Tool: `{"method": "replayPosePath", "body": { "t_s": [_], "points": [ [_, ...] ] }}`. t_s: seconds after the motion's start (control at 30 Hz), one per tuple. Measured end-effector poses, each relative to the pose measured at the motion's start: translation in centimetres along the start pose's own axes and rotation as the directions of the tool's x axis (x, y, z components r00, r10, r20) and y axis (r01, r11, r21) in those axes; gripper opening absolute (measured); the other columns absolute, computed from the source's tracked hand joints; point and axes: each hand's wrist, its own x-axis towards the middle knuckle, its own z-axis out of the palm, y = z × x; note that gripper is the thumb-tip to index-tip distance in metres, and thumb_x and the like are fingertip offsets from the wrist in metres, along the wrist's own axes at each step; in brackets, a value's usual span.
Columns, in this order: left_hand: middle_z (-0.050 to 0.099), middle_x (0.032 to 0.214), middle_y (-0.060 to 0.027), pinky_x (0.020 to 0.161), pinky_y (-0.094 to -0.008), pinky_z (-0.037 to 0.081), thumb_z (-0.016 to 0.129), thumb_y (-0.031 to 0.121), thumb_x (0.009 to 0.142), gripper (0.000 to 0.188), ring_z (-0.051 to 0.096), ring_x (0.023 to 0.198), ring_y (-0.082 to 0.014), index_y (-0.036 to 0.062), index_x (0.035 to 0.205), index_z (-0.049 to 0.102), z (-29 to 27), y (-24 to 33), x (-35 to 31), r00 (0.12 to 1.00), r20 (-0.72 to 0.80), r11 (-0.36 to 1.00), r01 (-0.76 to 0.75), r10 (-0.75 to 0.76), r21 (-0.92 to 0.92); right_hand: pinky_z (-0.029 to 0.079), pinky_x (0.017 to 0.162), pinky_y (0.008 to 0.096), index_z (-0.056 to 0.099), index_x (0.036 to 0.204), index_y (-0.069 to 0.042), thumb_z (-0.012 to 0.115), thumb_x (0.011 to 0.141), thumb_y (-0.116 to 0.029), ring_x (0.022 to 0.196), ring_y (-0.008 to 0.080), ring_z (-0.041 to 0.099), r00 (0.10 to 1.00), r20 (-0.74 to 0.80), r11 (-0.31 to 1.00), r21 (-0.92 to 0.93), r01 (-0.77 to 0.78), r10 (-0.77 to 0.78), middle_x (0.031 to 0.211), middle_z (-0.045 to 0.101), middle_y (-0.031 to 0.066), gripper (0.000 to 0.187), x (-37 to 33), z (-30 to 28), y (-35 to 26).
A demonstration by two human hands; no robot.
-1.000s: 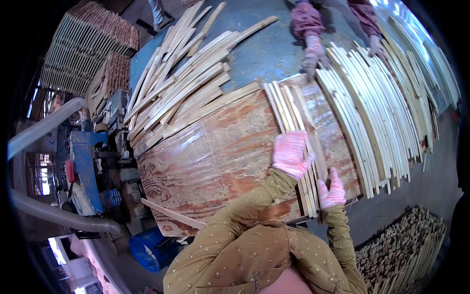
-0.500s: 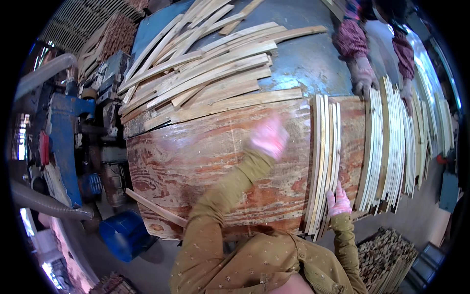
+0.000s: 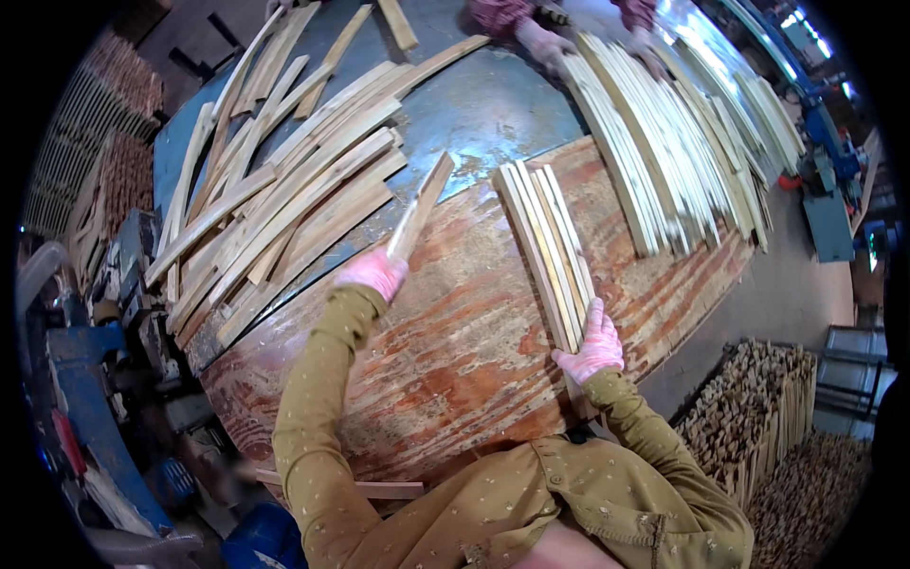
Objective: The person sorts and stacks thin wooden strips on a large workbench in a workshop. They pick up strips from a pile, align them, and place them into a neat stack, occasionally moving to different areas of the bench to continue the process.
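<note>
My left hand, in a pink-and-white glove, is closed round the near end of a wooden strip. The strip points away from me, over the edge where the plywood board meets the blue-grey tabletop. My right hand, gloved alike, grips a small row of pale strips near its close end, thumb on the left side and fingers along the right. The row lies side by side on the reddish plywood. Left of my left hand is a loose heap of wooden strips.
At the far right a co-worker's gloved hands touch a wide row of pale strips. A blue machine stands on the left, a blue bucket below. Stacked sticks stand on the floor at the right.
My left hand has moved left and now holds a wooden strip. My right hand has closed further round the row's near end. The view has turned, tilting the row.
</note>
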Motion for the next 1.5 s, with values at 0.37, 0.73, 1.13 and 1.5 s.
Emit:
{"method": "replayPosePath", "body": {
  "t_s": [0.37, 0.73, 1.13, 1.5],
  "points": [
    [0.052, 0.129, -0.0280, 0.099, -0.0475, 0.042, 0.044, 0.045, 0.093, 0.070, 0.052, 0.118, -0.0420, 0.0009, 0.144, 0.025, 12.5, 18.9, -2.3, 0.974, -0.015, 0.831, 0.187, -0.228, -0.524, 0.024, 0.111, 0.0471, 0.008, 0.149, -0.001, 0.075, 0.064, -0.061, 0.137, 0.0428, 0.027, 0.921, -0.282, 0.951, 0.074, 0.300, -0.268, 0.148, 0.022, 0.0308, 0.124, 2.6, 1.7, -0.7],
    [0.053, 0.123, -0.0237, 0.094, -0.0454, 0.043, 0.062, 0.041, 0.086, 0.069, 0.053, 0.110, -0.0371, 0.0001, 0.136, 0.040, 3.6, -2.7, -2.3, 0.799, -0.592, 0.991, 0.040, -0.108, -0.127, 0.024, 0.114, 0.0448, 0.016, 0.148, -0.002, 0.079, 0.061, -0.042, 0.138, 0.0444, 0.024, 0.891, -0.323, 0.944, -0.030, 0.328, -0.320, 0.149, 0.020, 0.0312, 0.115, 2.0, 2.3, -0.6],
    [0.051, 0.133, -0.0182, 0.098, -0.0414, 0.043, 0.067, 0.064, 0.071, 0.090, 0.052, 0.120, -0.0312, 0.0076, 0.137, 0.042, -11.9, -19.2, 0.5, 0.917, -0.183, 0.842, 0.399, -0.355, 0.363, 0.026, 0.112, 0.0467, 0.016, 0.149, -0.002, 0.081, 0.064, -0.036, 0.138, 0.0396, 0.025, 0.873, -0.311, 0.922, -0.212, 0.323, -0.377, 0.150, 0.023, 0.0258, 0.112, 2.5, 0.3, 0.8],
    [0.069, 0.087, -0.0113, 0.076, -0.0328, 0.052, 0.066, 0.044, 0.087, 0.045, 0.064, 0.082, -0.0200, 0.0013, 0.103, 0.068, 0.3, -9.2, -10.9, 0.973, 0.229, 0.254, 0.225, -0.013, -0.941, 0.036, 0.107, 0.0372, 0.019, 0.149, -0.004, 0.064, 0.091, -0.027, 0.131, 0.0286, 0.041, 0.773, 0.094, 0.327, 0.933, 0.152, -0.627, 0.142, 0.041, 0.0224, 0.077, 0.7, 4.5, -18.3]
  ]
}}
